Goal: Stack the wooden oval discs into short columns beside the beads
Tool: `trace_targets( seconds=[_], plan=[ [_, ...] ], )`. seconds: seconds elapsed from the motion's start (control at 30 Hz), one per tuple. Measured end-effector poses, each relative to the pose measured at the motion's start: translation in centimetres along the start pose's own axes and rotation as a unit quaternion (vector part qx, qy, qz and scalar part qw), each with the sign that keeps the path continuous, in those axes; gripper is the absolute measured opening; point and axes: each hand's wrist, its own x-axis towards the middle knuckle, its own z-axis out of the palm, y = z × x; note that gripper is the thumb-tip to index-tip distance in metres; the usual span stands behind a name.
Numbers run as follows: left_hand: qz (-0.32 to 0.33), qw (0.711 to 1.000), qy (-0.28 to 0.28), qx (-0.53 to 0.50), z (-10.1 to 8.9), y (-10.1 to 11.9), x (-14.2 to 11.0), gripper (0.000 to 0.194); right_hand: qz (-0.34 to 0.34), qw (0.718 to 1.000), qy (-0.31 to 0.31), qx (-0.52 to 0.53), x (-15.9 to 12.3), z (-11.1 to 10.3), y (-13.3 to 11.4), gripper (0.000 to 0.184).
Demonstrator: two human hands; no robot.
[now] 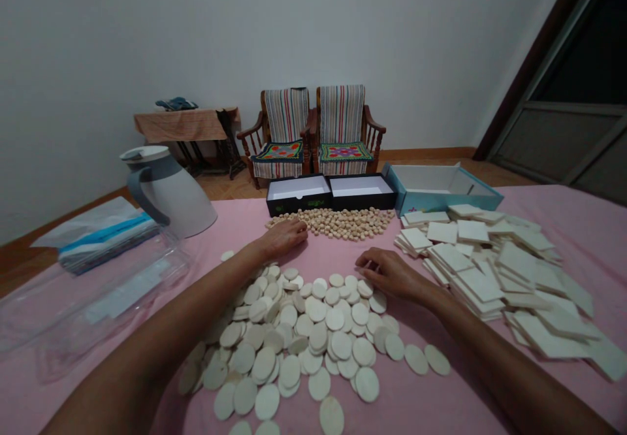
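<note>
While beside beads [343, 224] (small), left hand [285, 238] palm-down.

A bare strip of the table [333, 258] is passable between the left hand [287, 238] and the right hand [389, 273], with wooden beads [350, 225] hemming its far side and round discs [318, 337] its near side. Heaped square tiles [490, 268] obstruct the right; black boxes [365, 202] and a blue box [450, 202] wall the far edge, a pitcher [179, 200] the far left.
</note>
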Motion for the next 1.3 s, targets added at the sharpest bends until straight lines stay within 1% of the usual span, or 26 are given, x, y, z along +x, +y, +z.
trace_targets(
  seconds=[0.1,0.2,0.23,0.33,0.43,0.57,0.67,0.73,0.83,0.9,0.97,1.03,1.1,1.23,1.3],
  plan=[
    [-0.042,0.999,0.01,-0.015,0.0,-0.9,-0.9,0.018,0.001,1.0,-0.002,-0.005,-0.1,-0.2,-0.1,0.012],
    [-0.108,0.992,0.017,-0.069,-0.4,-1.4,-1.5,0.021,-0.001,1.0,0.003,-0.008,-0.2,-0.5,-0.3,0.014],
    [-0.119,0.989,0.014,-0.086,-0.5,-1.4,-1.7,0.021,-0.005,1.0,0.005,-0.008,-0.2,-0.6,-0.3,0.014],
    [-0.115,0.986,-0.013,-0.118,-0.8,-1.0,-1.8,0.017,-0.015,1.0,0.01,-0.013,-0.1,-0.7,-0.4,0.015],
    [-0.103,0.985,-0.029,-0.135,-0.4,-0.3,-1.6,0.017,-0.012,1.0,0.008,-0.012,0.0,-0.6,-0.6,0.015],
    [-0.114,0.982,-0.018,-0.147,-0.1,0.2,-1.3,0.024,-0.008,1.0,-0.001,-0.01,-0.2,-1.0,-0.9,0.015],
    [-0.136,0.977,0.006,-0.165,-1.1,0.8,-1.8,0.027,-0.01,1.0,-0.023,-0.01,-0.7,-1.6,-0.9,0.018],
    [-0.158,0.965,0.045,-0.203,-2.5,2.0,-2.6,0.032,-0.018,0.999,-0.049,-0.011,-1.0,-1.9,-0.8,0.026],
    [-0.172,0.945,0.106,-0.258,-5.1,5.1,-4.6,0.028,-0.043,0.995,-0.086,-0.024,-1.5,-2.0,-0.8,0.036],
    [-0.179,0.938,0.141,-0.261,-6.6,7.5,-6.0,0.024,-0.056,0.993,-0.1,-0.037,-1.6,-1.8,-1.0,0.038],
    [-0.181,0.937,0.154,-0.254,-7.6,9.7,-7.3,0.022,-0.059,0.991,-0.107,-0.047,-1.7,-1.7,-1.2,0.036],
    [-0.186,0.94,0.161,-0.238,-8.2,11.4,-8.3,0.021,-0.056,0.991,-0.105,-0.053,-1.7,-1.7,-1.4,0.033],
    [-0.191,0.94,0.167,-0.228,-8.3,12.4,-9.1,0.021,-0.056,0.993,-0.091,-0.053,-1.7,-1.9,-1.4,0.03],
    [-0.211,0.929,0.209,-0.222,-7.9,13.3,-9.9,0.021,-0.044,0.997,-0.038,-0.05,-1.6,-2.6,-1.4,0.027],
    [-0.214,0.924,0.225,-0.223,-7.6,13.6,-10.1,0.02,-0.037,0.997,-0.035,-0.05,-1.7,-2.6,-1.5,0.027]
  ],
)
